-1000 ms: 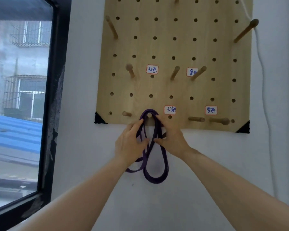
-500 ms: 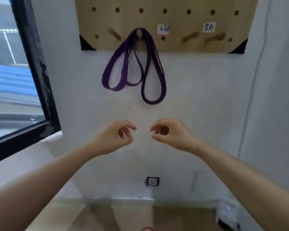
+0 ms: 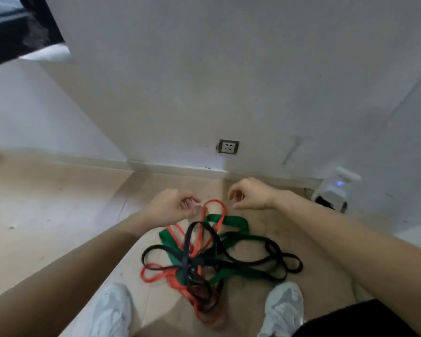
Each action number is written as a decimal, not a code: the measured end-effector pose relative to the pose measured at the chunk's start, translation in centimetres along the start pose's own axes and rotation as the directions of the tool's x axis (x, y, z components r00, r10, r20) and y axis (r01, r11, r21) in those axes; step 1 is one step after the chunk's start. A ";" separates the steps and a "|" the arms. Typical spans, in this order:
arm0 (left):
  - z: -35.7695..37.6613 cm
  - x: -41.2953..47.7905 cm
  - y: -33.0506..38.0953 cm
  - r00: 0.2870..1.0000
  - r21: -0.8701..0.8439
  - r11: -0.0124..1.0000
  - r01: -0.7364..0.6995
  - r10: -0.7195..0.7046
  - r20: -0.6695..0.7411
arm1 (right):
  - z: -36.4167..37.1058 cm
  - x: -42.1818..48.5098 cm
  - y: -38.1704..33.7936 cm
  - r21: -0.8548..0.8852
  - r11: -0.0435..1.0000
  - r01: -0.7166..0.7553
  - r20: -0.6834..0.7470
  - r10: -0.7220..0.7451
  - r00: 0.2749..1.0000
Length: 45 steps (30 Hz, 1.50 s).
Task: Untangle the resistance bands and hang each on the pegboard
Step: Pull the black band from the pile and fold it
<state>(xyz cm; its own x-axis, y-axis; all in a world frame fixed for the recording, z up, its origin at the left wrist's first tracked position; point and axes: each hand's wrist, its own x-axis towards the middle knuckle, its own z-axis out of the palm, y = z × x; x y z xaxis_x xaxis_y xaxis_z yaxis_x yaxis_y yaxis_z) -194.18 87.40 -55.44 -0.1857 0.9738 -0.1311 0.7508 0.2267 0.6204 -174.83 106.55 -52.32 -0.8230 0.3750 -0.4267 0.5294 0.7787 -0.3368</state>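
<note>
A tangle of resistance bands lies on the floor between my feet: a red band (image 3: 213, 205), a wide green band (image 3: 233, 221) and black bands (image 3: 272, 263), all looped through one another. My left hand (image 3: 171, 206) hovers above the far end of the pile, fingers loosely curled and holding nothing. My right hand (image 3: 250, 194) hangs beside it to the right, also loosely curled and holding nothing. Neither hand touches a band. The pegboard is out of view.
My two pale shoes (image 3: 113, 310) (image 3: 283, 307) flank the pile. A wall socket (image 3: 227, 147) sits low on the white wall ahead. A white device (image 3: 333, 190) with a blue light stands at the right by the skirting. A dark window frame (image 3: 22, 37) shows top left.
My hands let go of the purple band, which stayed hung on a lower peg. My view then dropped from the pegboard to the floor, and both hands came down over the tangled bands.
</note>
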 end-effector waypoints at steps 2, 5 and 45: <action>4.0 -0.9 -2.2 0.994 -0.020 0.996 0.090 -0.088 0.061 | 4.3 1.0 1.2 0.019 0.999 -0.044 0.066 0.042 0.997; 9.9 -2.7 -5.0 0.961 -0.037 0.972 0.231 -0.222 0.165 | 11.2 2.0 2.7 0.047 0.993 -0.111 0.183 0.101 0.978; -7.3 -4.2 8.2 0.960 -0.165 0.966 -0.198 0.157 -0.232 | 0.8 -1.6 -8.1 0.288 0.914 0.285 -0.375 -0.166 0.912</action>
<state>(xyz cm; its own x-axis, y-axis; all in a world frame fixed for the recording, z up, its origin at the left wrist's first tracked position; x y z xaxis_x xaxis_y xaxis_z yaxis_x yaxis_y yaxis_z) -191.88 85.01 -44.18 -0.2074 0.9665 0.1509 0.6573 0.0234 0.7532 -177.63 99.20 -49.53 -0.9158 0.4013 -0.0187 0.3090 0.6738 -0.6712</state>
